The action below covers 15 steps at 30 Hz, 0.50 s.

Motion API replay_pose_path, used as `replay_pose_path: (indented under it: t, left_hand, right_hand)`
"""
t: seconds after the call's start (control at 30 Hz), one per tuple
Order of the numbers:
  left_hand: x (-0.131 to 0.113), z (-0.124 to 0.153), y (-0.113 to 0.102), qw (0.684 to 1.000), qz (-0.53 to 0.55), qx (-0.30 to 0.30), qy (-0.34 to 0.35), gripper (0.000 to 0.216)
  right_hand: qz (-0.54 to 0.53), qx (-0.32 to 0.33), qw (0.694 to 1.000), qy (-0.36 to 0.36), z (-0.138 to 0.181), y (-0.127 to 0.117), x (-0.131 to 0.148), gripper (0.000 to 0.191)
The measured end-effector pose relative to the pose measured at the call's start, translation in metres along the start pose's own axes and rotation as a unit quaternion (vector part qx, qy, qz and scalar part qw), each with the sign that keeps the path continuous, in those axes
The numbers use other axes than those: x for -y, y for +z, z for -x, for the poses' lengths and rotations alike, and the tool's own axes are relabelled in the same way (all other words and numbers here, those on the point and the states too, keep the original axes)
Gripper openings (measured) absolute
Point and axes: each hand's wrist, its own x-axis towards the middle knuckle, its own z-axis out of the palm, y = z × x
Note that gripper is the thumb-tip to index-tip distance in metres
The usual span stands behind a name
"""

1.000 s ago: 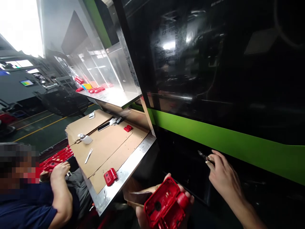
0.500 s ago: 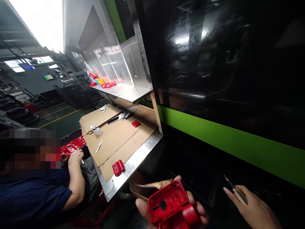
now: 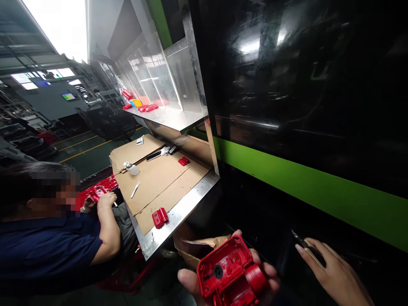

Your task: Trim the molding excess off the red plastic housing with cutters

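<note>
A: Where's the housing (image 3: 231, 274)?
B: Below the table (image 3: 178, 214) edge, left hand (image 3: 223, 282) fingers wrapped around it. Right hand (image 3: 331, 272), right of it, pinches a cutter (image 3: 301, 241).
A: Room?
B: Dark machine panel (image 3: 287, 85) close ahead. A seated person (image 3: 54, 242) left of the cardboard-covered table; open gap between.
</note>
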Motion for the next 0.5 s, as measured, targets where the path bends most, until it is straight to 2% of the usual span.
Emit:
replay_pose_path:
  t: [0.13, 0.23, 0.5]
  left_hand:
    - [0.000, 0.004, -0.005, 0.999, -0.024, -0.029, 0.004, 0.130]
    - [-0.001, 0.005, -0.008, 0.999, -0.033, -0.039, 0.006, 0.134]
    - [-0.009, 0.007, -0.002, 0.994, -0.087, -0.069, 0.009, 0.139]
  right_hand:
    - [0.007, 0.027, 1.000, 0.003, -0.001, 0.002, 0.005, 0.084]
    - [0.002, 0.045, 0.999, -0.005, -0.004, 0.003, 0.007, 0.079]
    - [-0.064, 0.031, 0.996, -0.048, 0.002, 0.011, 0.019, 0.067]
